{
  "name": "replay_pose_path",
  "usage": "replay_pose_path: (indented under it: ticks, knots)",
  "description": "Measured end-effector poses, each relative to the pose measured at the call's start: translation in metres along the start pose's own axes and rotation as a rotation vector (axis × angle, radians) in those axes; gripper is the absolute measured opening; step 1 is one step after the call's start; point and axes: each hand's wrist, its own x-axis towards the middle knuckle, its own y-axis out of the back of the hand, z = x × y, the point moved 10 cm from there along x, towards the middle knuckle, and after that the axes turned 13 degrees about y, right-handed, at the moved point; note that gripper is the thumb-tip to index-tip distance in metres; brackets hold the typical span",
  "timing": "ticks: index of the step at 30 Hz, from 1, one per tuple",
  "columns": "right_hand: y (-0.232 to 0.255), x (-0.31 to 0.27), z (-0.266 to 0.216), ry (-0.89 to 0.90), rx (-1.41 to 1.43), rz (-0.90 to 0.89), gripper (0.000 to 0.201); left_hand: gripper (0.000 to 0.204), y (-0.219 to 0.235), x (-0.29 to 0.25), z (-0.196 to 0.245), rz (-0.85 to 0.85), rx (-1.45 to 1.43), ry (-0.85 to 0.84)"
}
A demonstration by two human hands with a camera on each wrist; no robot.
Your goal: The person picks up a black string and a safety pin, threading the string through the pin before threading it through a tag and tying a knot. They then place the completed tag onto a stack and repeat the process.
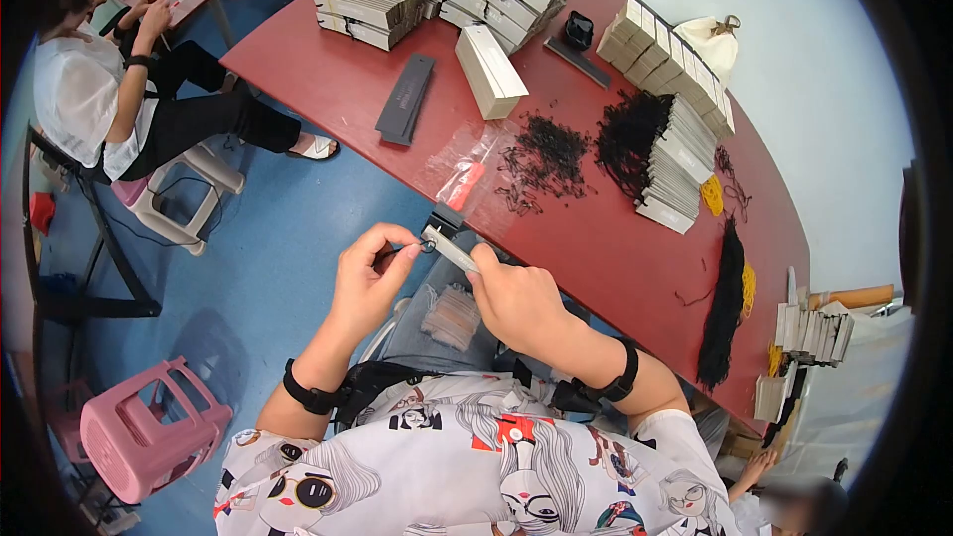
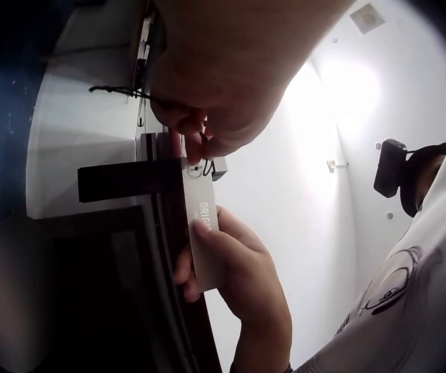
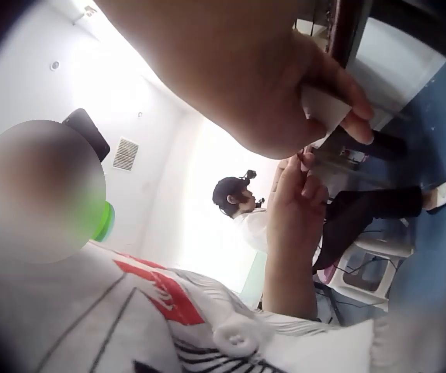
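Note:
Over the lap, close to the table edge, the left hand [image 1: 365, 278] pinches a thin black cord [image 1: 427, 246] between thumb and finger. That cord meets one end of a narrow light grey card tag [image 1: 455, 252], which the right hand [image 1: 524, 306] grips by its other end. Printed lettering shows on the tag [image 2: 203, 225] in the left wrist view, with a loop of cord at its top end. Beside that end, a black block-like fixture [image 1: 447, 219] juts from the table edge. A bundle of tan strips [image 1: 452, 318] rests on the lap.
On the red table [image 1: 338, 89] are stacked tags [image 1: 372, 5], a pile of short black cords [image 1: 546, 156], long black cords [image 1: 728, 303], a row of tags [image 1: 680, 164] and dark grey cards [image 1: 406, 99]. A pink stool [image 1: 149, 427] stands left; another person sits beyond.

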Motion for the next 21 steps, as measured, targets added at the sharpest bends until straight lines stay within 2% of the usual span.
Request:
replay_pose_path:
  ticks: [3,7,9,10,11,13,14,16,21]
  knots:
    - [-0.004,0.002,0.006,-0.026,-0.025,0.0,0.017,0.005,-0.002,0.005,-0.004,0.02,0.142,0.022]
    - [-0.007,-0.002,0.014,-0.053,0.017,0.038,0.016,0.006,0.004,0.016,-0.015,0.061,0.172,0.018]
    - [-0.009,-0.005,0.015,-0.06,0.063,0.071,0.016,0.01,-0.006,0.02,-0.06,-0.137,-0.468,0.49]
    - [-0.014,-0.007,0.017,-0.088,0.113,0.065,0.018,0.013,-0.01,0.02,-0.062,-0.161,-0.533,0.496]
    - [-0.018,-0.008,0.019,-0.115,0.163,0.059,0.02,0.013,-0.015,0.021,-0.062,-0.162,-0.532,0.497]
    - [-0.021,-0.008,0.022,-0.125,0.182,0.075,0.023,0.01,-0.013,0.025,-0.048,-0.046,-0.28,0.315]
    - [-0.021,-0.008,0.023,-0.133,0.201,0.089,0.027,0.01,-0.015,0.026,-0.053,-0.046,-0.279,0.315]
    - [-0.021,-0.008,0.024,-0.131,0.197,0.092,0.026,0.008,-0.016,0.027,-0.045,-0.036,-0.186,0.144]
    - [-0.022,-0.008,0.027,-0.148,0.211,0.069,0.025,0.005,-0.015,0.021,-0.043,0.003,-0.066,0.113]
